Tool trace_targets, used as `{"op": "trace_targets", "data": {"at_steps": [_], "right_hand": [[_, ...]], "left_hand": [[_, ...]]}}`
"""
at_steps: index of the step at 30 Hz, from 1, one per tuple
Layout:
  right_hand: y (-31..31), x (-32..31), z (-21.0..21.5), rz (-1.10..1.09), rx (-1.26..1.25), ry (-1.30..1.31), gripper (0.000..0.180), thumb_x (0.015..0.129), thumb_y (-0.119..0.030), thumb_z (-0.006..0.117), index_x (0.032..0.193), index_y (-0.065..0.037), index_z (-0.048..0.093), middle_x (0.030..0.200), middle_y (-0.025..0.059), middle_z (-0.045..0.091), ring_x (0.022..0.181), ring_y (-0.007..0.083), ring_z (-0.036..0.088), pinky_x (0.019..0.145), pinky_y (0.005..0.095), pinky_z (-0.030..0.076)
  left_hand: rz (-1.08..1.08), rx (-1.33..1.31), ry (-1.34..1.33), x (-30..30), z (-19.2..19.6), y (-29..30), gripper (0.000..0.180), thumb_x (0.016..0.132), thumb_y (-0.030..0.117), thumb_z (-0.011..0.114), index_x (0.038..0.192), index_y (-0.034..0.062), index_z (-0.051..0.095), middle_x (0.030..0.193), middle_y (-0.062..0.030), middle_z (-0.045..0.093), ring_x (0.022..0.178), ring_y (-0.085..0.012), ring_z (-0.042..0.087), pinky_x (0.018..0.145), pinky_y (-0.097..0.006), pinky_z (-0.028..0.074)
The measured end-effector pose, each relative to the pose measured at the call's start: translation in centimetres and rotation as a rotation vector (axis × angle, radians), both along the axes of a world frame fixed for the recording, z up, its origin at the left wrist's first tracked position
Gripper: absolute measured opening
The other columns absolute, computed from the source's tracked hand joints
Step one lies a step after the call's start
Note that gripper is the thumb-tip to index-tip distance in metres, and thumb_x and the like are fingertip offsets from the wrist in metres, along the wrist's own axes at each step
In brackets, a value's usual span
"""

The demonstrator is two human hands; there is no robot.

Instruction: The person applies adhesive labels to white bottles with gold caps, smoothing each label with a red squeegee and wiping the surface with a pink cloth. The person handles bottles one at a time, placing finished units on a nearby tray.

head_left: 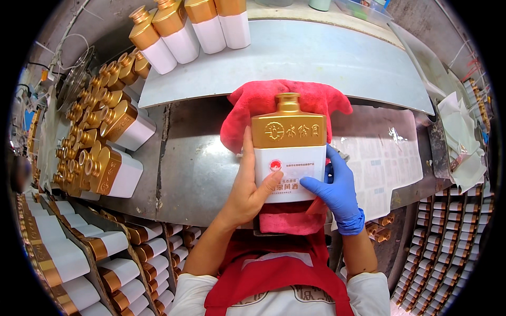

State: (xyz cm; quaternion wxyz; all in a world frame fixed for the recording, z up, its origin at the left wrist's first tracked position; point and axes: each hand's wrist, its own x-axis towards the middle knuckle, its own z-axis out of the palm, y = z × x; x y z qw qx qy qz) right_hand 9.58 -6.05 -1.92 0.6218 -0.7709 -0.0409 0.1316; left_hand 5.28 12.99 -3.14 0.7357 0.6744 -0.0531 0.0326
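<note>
Between my two hands is a square-shouldered bottle with a gold neck and shoulder and a white body bearing a red round mark and print. My bare left hand wraps its left side, the thumb lying on the white front. On the other side my right hand, in a blue glove, grips the lower right edge with its thumb on the front. Both hands' far fingers are hidden behind the bottle. Behind and beneath it lies a red cloth; more red cloth shows below the bottle's base.
Gold-and-white bottles stand in a row on the grey board at the back. Many more crowd the left of the metal table. Printed paper sheets lie at right. Racks of bottles flank me below.
</note>
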Motion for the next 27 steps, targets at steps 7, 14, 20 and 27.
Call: {"op": "trace_targets", "data": {"at_steps": [7,14,20,27], "right_hand": [[-1.6,0.0,-2.0,-0.019,0.101,0.109,0.063,0.079,-0.013,0.071,0.136,-0.002,0.047,0.078,-0.0037,0.052,0.064,0.0026,0.042,0.062,0.0191,0.040],[-2.3,0.4,-0.9,0.012,0.153,0.150,0.060,0.081,-0.011,0.069,0.137,-0.006,0.048,0.075,-0.0054,0.051,0.063,0.0014,0.041,0.061,0.0181,0.039],[-1.8,0.1,-0.6,0.034,0.018,0.047,0.070,0.074,-0.016,0.077,0.137,-0.006,0.048,0.076,-0.0039,0.053,0.060,0.0024,0.042,0.056,0.0185,0.038],[-0.8,0.0,0.1,0.038,-0.077,-0.024,0.078,0.069,-0.023,0.081,0.137,-0.005,0.047,0.074,-0.0025,0.053,0.059,0.0043,0.043,0.055,0.0199,0.039]], "left_hand": [[0.121,0.002,-0.115,-0.4,-1.6,1.3,0.068,0.094,0.010,0.039,0.149,-0.0047,0.001,0.157,-0.0188,0.008,0.144,-0.0253,0.013,0.115,-0.036,0.013],[0.156,0.538,-0.402,-1.5,-1.5,1.9,0.046,0.094,0.013,0.043,0.138,-0.0022,0.044,0.154,-0.0265,0.009,0.143,-0.0382,0.016,0.114,-0.044,0.014],[0.119,0.599,-0.349,-1.4,-0.5,1.6,0.045,0.088,-0.001,0.052,0.133,0.0004,0.052,0.155,-0.0256,0.003,0.141,-0.0376,0.021,0.111,-0.043,0.023],[0.104,0.557,-0.301,-1.4,-0.7,0.6,0.046,0.085,0.003,0.059,0.131,0.0080,0.056,0.153,-0.0315,0.001,0.142,-0.0430,0.015,0.111,-0.041,0.022]]}}
